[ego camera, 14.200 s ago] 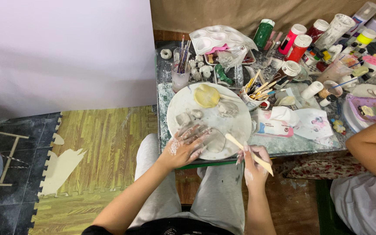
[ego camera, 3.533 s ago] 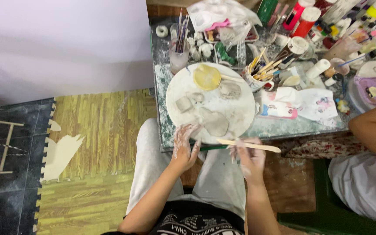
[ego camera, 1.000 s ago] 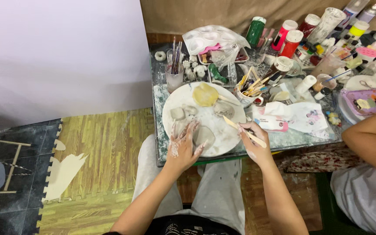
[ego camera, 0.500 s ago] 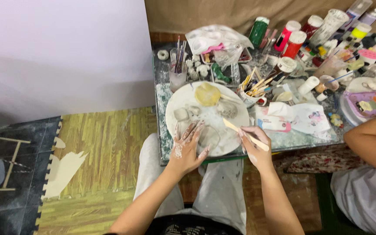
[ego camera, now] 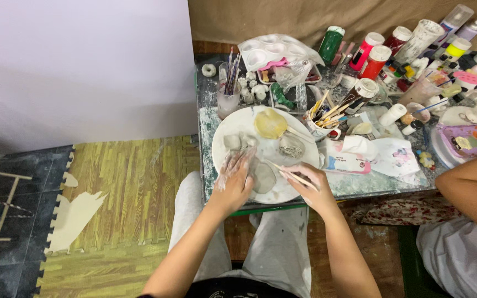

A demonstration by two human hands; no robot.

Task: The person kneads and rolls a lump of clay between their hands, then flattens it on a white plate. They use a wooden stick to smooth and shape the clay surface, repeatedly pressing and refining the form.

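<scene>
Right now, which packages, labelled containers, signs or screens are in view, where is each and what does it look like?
No signs or screens.
Green bottle: back of table, white cap.
Red bottles: right of the green one, white caps.
Flat packet: right of the round white plate, white with pink and blue print.
Right hand holds a wooden stick; left hand rests on the plate.

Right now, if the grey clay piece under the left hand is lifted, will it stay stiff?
Probably not: the clay piece looks flat and thin, so it may sag. The left hand is smeared white, so it is likely wet and sticky.
</scene>
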